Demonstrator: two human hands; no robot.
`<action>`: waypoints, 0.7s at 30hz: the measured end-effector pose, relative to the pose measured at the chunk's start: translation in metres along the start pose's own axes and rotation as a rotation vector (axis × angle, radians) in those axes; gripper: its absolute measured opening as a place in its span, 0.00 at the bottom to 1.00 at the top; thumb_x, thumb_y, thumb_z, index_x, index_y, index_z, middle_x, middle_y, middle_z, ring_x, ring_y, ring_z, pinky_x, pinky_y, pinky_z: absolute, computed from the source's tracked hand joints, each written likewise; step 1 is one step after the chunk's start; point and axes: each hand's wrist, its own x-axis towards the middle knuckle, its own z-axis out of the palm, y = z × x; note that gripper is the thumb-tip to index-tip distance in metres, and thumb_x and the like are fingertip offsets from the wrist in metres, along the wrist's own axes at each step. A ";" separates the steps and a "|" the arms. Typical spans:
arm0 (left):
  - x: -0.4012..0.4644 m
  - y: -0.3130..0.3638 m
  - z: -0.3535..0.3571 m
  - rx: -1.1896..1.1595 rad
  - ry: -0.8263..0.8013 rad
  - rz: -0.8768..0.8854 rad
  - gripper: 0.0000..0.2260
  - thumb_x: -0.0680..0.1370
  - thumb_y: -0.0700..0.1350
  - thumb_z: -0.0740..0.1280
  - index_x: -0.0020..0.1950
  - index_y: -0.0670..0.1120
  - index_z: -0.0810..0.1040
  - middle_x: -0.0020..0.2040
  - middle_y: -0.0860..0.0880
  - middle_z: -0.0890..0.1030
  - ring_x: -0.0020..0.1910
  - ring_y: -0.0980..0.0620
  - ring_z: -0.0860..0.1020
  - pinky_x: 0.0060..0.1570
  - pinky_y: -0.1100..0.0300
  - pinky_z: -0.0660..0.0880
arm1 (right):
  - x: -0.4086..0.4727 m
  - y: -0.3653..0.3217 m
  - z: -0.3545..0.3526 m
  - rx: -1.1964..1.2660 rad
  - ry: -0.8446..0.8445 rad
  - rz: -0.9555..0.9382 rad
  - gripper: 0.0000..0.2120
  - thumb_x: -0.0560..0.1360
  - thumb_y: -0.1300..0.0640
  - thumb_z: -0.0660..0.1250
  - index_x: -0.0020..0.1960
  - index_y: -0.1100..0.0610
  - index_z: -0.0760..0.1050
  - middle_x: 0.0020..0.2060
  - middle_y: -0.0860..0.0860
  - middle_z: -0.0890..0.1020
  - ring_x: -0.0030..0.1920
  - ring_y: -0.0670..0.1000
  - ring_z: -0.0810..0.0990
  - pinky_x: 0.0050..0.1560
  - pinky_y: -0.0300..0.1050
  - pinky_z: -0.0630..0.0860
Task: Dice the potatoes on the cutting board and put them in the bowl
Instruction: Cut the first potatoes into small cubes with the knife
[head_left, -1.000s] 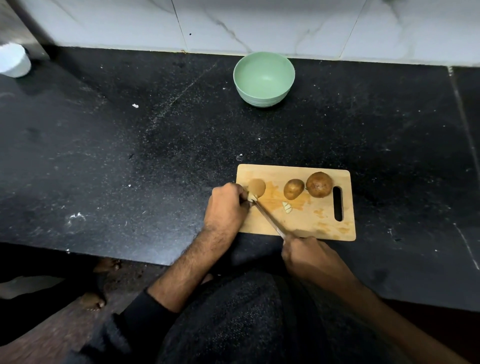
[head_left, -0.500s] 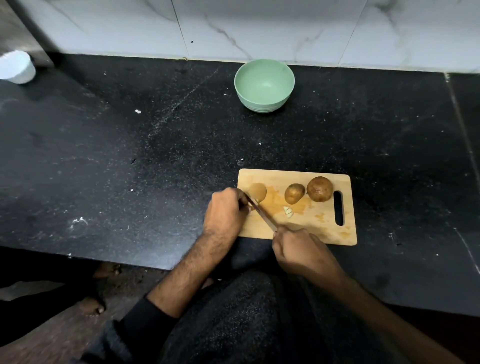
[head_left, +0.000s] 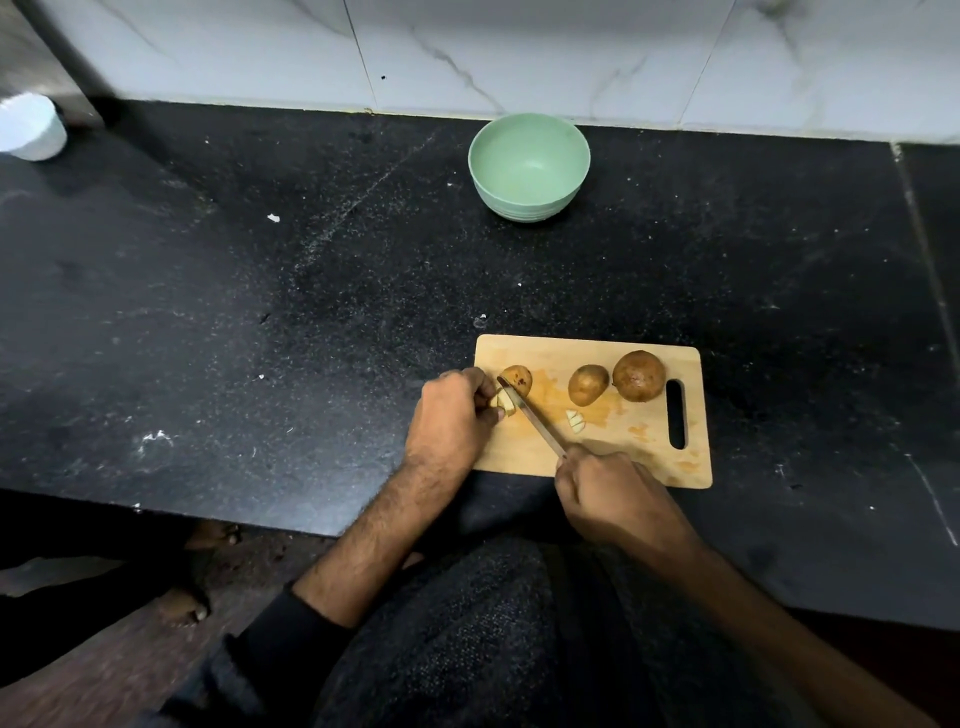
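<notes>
Pinching the cut potato (head_left: 506, 401) at the cutting board's (head_left: 597, 457) left edge, the left hand (head_left: 452, 415) is steadying it while the right hand (head_left: 613, 493), gripping the knife (head_left: 530, 415), is slicing diagonally just right of those fingers.

A white cup (head_left: 30, 126) stands on the black counter (head_left: 208, 322) below marble tiles (head_left: 519, 47).

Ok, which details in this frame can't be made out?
- Head view: knife handle, hidden inside the right hand.
- Potato piece being cut, mostly covered by the left hand and knife blade.
- White container, cut off by the left edge.
- Diced bits, too small to count.
</notes>
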 end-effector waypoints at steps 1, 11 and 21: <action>0.000 0.000 -0.001 0.004 -0.003 0.005 0.08 0.71 0.43 0.78 0.45 0.50 0.81 0.40 0.54 0.81 0.41 0.54 0.80 0.46 0.53 0.80 | 0.000 0.000 0.000 -0.003 -0.004 0.004 0.12 0.83 0.50 0.54 0.55 0.55 0.72 0.41 0.49 0.74 0.44 0.53 0.77 0.44 0.46 0.71; -0.004 0.007 0.003 0.030 -0.070 0.143 0.09 0.71 0.38 0.73 0.47 0.50 0.82 0.45 0.53 0.78 0.42 0.55 0.77 0.48 0.59 0.78 | -0.016 0.012 -0.009 -0.055 -0.040 0.081 0.15 0.84 0.47 0.50 0.59 0.52 0.73 0.41 0.49 0.73 0.44 0.52 0.74 0.44 0.47 0.69; -0.009 0.030 0.026 -0.029 -0.072 0.095 0.05 0.72 0.42 0.75 0.44 0.49 0.81 0.38 0.54 0.81 0.38 0.56 0.79 0.43 0.57 0.79 | -0.030 0.035 0.000 -0.035 -0.055 0.167 0.15 0.83 0.44 0.49 0.54 0.52 0.69 0.41 0.50 0.71 0.51 0.57 0.79 0.44 0.47 0.67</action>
